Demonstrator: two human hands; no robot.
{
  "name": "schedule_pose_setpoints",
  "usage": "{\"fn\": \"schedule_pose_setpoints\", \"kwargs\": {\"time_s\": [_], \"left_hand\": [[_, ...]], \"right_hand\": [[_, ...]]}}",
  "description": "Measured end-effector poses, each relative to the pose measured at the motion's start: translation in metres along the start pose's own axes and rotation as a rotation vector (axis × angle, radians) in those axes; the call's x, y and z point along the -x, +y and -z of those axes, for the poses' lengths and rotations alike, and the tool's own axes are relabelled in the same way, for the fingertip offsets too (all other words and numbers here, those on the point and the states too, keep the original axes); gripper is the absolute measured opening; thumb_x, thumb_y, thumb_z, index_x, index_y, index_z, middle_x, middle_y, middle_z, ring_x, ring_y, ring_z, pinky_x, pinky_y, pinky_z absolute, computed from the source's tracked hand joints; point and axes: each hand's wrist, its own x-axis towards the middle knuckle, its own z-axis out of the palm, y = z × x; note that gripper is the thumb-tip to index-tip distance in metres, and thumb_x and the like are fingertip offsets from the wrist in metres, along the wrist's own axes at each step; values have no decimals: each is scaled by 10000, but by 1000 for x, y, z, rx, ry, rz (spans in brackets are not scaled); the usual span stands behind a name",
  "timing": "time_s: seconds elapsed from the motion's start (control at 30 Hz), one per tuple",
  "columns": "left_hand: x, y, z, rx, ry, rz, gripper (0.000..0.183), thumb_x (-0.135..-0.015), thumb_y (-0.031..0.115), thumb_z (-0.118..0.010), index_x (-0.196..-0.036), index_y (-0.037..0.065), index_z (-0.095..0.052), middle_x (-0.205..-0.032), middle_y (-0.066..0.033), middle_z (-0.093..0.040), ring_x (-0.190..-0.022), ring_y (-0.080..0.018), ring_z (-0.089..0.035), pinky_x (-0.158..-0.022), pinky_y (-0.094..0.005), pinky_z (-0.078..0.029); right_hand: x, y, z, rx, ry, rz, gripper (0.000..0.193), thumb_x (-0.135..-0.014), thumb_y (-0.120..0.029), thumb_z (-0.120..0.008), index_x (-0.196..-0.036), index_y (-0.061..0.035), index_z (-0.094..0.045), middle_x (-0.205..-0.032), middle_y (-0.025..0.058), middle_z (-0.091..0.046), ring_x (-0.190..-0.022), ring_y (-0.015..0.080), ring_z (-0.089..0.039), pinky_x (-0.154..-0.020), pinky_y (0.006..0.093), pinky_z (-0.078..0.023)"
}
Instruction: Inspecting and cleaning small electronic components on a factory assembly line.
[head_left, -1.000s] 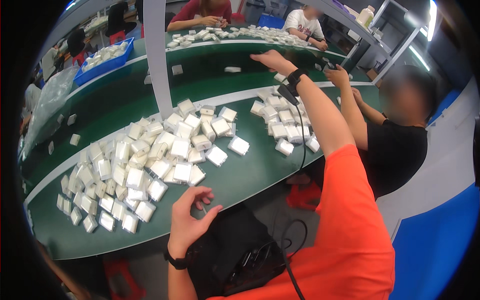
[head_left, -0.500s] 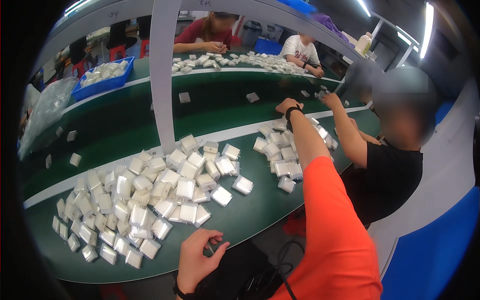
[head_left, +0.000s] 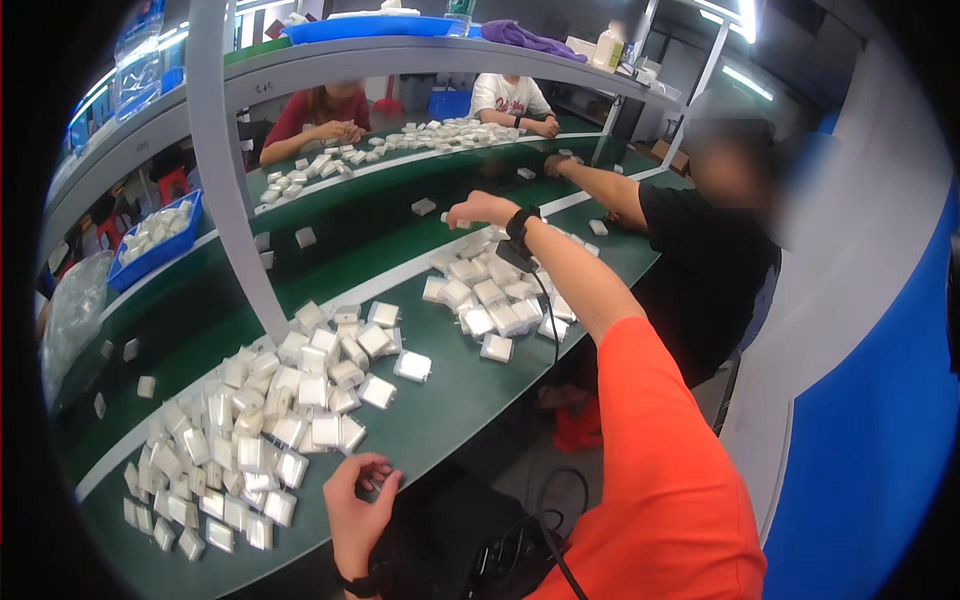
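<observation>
My right hand (head_left: 483,208) reaches out over the far edge of the near work surface, its fingers closed on a white power adapter (head_left: 457,222) above the green belt. Below that arm lies a pile of film-wrapped white adapters (head_left: 490,291), some showing thin metal prongs. My left hand (head_left: 357,508) rests by the front edge of the surface, beside a larger adapter pile (head_left: 250,425). Its thumb and fingers are pinched around something small and thin that I cannot make out. Both wrists wear dark bands.
Scattered adapters lie on the green belt (head_left: 370,228). A grey post (head_left: 228,180) rises between me and the belt, carrying a shelf (head_left: 330,82) overhead. A blue tray (head_left: 160,254) of adapters stands at the left. A co-worker in black (head_left: 700,240) reaches in at the right.
The view has swung right. My right hand has moved from the right pile's far side out over the belt, and an adapter now shows in its fingers. The left hand keeps its pinched pose.
</observation>
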Motion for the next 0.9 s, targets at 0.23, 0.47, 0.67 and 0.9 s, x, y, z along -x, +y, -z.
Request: {"fn": "schedule_pose_setpoints", "kwargs": {"time_s": [0.23, 0.47, 0.67, 0.9], "left_hand": [[5, -4, 3, 4, 1, 7, 235, -873, 26, -857, -1082, 14, -752, -878, -59, -769, -759, -121, -676, -692, -269, -500], [3, 0, 3, 102, -1, 43, 282, -884, 41, -865, -1140, 19, -748, -907, -32, -772, -808, -100, -677, -715, -258, -492], [-2, 15, 7, 192, 94, -68, 744, -808, 22, -936, -1474, 18, -604, -1371, -104, -694, -1120, -157, -657, -869, -287, -530], [1, 19, -1, 207, 109, -142, 636, -805, 14, -925, -1396, 35, -689, -1390, -94, -672, -1213, -186, -660, -932, -316, -562]], "right_hand": [[22, 7, 8, -319, 110, -48, 405, -923, -365, -784, -1126, -19, -834, -955, 20, -695, -777, 96, -513, -681, 282, -378], [157, -75, -20, -633, -99, 422, 601, -851, -206, -938, -1389, -76, -704, -873, -99, -482, -765, 43, -363, -684, 256, -291], [298, -107, -117, -546, -274, 597, 686, -827, -135, -973, -1444, -90, -675, -848, -106, -273, -749, 39, -288, -670, 235, -232], [338, -121, -193, -730, -463, 533, 651, -827, -192, -987, -1401, -91, -698, -818, -105, -286, -734, 56, -269, -655, 261, -245]]}}
